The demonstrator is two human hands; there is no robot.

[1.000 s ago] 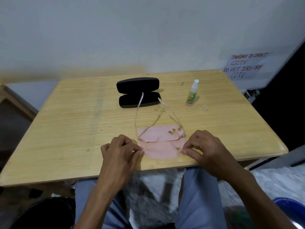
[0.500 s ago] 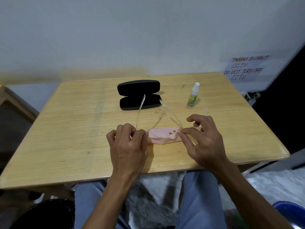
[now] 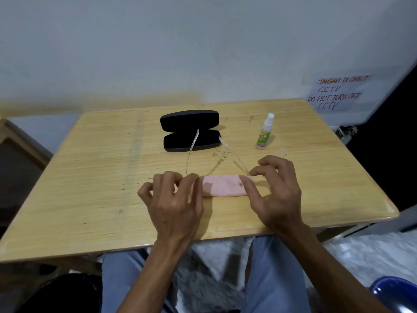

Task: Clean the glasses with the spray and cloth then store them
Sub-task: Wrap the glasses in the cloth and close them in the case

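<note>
A pink cloth (image 3: 222, 188) lies folded into a narrow strip on the wooden table (image 3: 90, 177), wrapped over the front of clear-framed glasses (image 3: 191, 150). Only the two clear temples show, reaching back to the open black glasses case (image 3: 189, 132). My left hand (image 3: 173, 204) pinches the strip's left end with curled fingers. At the right end, my right hand (image 3: 279, 195) has its thumb on the cloth and its index finger at the far edge. A small spray bottle (image 3: 264, 134) stands upright to the right of the case.
A small clear cap (image 3: 282, 152) lies on the table near the bottle. A handwritten paper sign (image 3: 338, 93) hangs on the wall at the back right. A blue object (image 3: 394, 294) sits at the lower right and a black one (image 3: 63, 294) at the lower left.
The cloth lay spread flat under the glasses; both hands have carried its near edge away from me, and it is now a narrow strip over the lenses.
</note>
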